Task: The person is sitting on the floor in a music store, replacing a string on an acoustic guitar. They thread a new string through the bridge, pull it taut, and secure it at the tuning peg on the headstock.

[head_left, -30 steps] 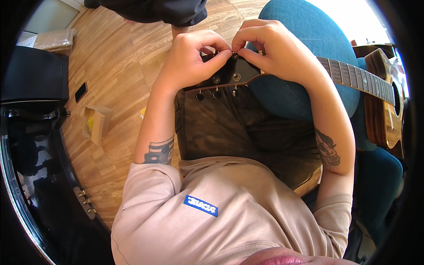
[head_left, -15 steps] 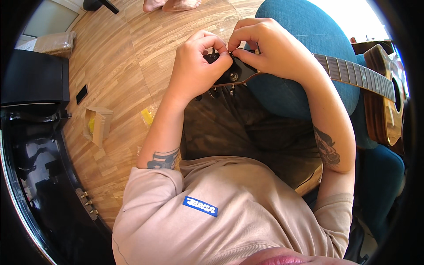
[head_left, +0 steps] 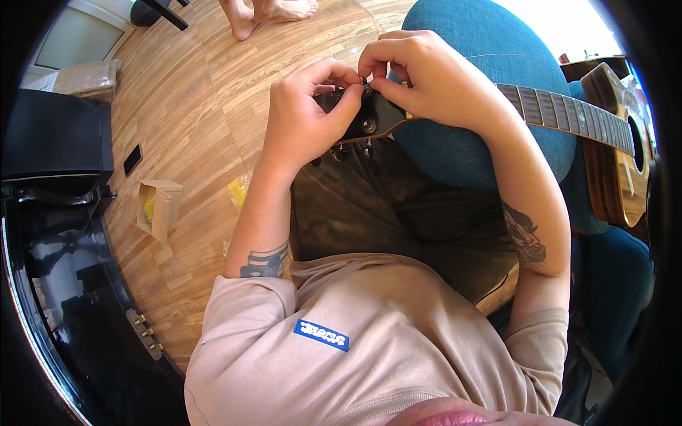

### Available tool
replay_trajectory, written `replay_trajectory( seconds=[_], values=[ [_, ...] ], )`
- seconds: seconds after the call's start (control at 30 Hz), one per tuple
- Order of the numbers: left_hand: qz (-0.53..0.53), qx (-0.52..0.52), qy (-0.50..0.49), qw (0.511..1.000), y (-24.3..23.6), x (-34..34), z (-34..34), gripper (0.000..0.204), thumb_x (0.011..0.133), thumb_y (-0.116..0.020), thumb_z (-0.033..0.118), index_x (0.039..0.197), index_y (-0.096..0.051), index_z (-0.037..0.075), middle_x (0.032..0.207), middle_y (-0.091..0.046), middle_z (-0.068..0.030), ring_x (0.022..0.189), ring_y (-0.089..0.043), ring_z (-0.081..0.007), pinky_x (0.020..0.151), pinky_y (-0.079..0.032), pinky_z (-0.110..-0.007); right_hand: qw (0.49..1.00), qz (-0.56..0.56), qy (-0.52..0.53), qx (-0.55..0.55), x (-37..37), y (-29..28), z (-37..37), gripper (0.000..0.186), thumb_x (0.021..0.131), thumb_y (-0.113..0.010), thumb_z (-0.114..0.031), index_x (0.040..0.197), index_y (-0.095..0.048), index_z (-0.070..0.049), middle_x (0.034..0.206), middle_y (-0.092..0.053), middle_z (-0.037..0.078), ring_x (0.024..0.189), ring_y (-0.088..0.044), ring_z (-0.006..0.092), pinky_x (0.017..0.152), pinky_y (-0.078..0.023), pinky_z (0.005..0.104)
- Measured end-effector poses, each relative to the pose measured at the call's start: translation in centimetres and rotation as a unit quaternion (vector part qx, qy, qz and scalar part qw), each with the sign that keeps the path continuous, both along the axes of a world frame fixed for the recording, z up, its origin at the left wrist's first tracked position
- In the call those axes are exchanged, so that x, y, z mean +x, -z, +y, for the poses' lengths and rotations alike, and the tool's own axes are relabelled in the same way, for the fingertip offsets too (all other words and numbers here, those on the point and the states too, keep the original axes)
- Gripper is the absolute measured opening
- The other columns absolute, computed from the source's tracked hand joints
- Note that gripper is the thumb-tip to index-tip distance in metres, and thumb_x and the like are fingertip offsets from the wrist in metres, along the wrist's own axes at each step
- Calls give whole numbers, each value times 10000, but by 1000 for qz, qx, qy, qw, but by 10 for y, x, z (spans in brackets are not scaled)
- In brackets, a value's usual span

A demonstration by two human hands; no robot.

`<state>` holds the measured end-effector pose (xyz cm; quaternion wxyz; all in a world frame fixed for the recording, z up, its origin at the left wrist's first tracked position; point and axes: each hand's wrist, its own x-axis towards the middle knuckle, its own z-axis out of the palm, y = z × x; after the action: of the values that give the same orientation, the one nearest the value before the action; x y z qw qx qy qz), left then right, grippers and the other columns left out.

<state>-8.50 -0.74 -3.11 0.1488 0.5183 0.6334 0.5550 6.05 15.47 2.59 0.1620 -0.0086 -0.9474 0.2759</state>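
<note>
A guitar lies across from right to left, its fretted neck (head_left: 568, 117) over a teal padded seat (head_left: 490, 42) and its glossy black headstock (head_left: 381, 117) above my lap. My left hand (head_left: 305, 113) is at the headstock's left part, thumb and forefinger pinched together near a tuning post. From the right, my right hand (head_left: 426, 74) pinches at the same spot, fingertips almost touching the left ones. Whatever lies between the fingertips is too small to make out. Metal tuner buttons (head_left: 368, 148) stick out along the near edge. The wooden guitar body (head_left: 616, 170) is at the far right.
On the wooden floor to the left lie a phone (head_left: 133, 160), an open cardboard box (head_left: 162, 206) and a yellow wrapper (head_left: 237, 192). Black glossy furniture (head_left: 57, 135) stands along the left side. Another person's bare feet (head_left: 273, 13) show at the top.
Both hands and the headstock sit slightly further left in the picture. Fingers still pinch at the tuning post. The other person's feet at the top have shifted, with more of the legs showing.
</note>
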Motion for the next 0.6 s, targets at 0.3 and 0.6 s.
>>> replay_trajectory(
  seconds=[0.3,0.6],
  values=[
    [44,21,-35,998,-3,5,2,72,875,-749,81,900,-731,16,840,-736,-101,787,-732,-196,746,-608,-330,984,72,99,130,41,-15,-8,98,887,-692,-129,912,-713,-36,910,-675,153,854,-699,395,751,-582,482],
    [84,34,-8,996,-5,7,7,90,879,-697,-23,957,-730,8,912,-729,-105,810,-706,-181,754,-564,-303,959,147,227,88,78,-12,-21,68,875,-711,-102,919,-704,-51,893,-630,136,861,-665,359,764,-561,455]
  ],
)
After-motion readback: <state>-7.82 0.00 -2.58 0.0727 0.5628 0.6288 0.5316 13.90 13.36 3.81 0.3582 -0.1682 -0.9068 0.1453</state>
